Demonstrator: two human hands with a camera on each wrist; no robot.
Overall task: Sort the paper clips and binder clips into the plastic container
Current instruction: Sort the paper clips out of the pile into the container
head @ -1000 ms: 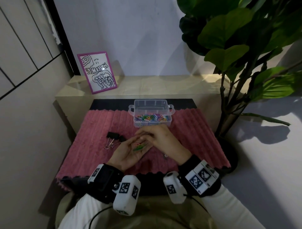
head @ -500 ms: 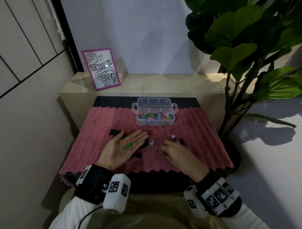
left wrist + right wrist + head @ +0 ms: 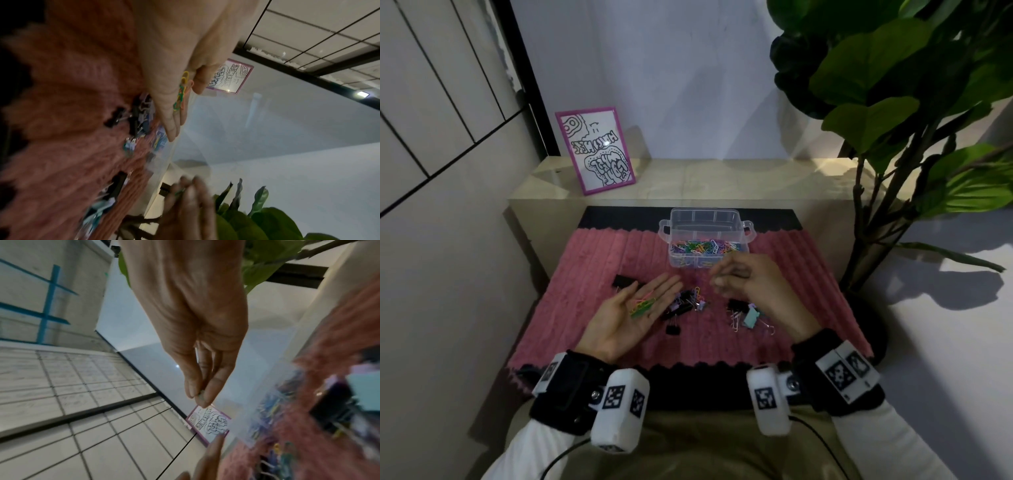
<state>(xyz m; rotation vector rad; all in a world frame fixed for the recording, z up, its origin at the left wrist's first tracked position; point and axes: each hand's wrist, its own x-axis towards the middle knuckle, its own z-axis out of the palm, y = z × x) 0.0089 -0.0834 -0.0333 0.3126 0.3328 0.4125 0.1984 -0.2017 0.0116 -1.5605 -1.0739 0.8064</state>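
My left hand [image 3: 625, 318] lies palm up and flat over the pink mat, with a few coloured paper clips [image 3: 642, 305] resting on it; the left wrist view shows those paper clips [image 3: 180, 94] too. My right hand [image 3: 722, 277] hovers just in front of the clear plastic container [image 3: 709, 214], fingertips [image 3: 209, 386] pinched on a small, blurred paper clip. The container holds many coloured paper clips [image 3: 705, 247]. Black binder clips [image 3: 683, 305] and loose paper clips lie between my hands. A teal binder clip [image 3: 751, 317] and a black one [image 3: 736, 304] lie under my right wrist.
The pink ribbed mat [image 3: 585, 291] covers a dark table. Another black binder clip [image 3: 625, 281] lies behind my left fingers. A framed drawing [image 3: 595, 150] leans on the beige ledge [image 3: 722, 178] behind. A large leafy plant [image 3: 893, 102] stands at the right.
A second ago my right hand was at the left palm. It then dropped to the clips on the mat at the right. Now it is raised, fingers pinched. The left palm stayed flat.
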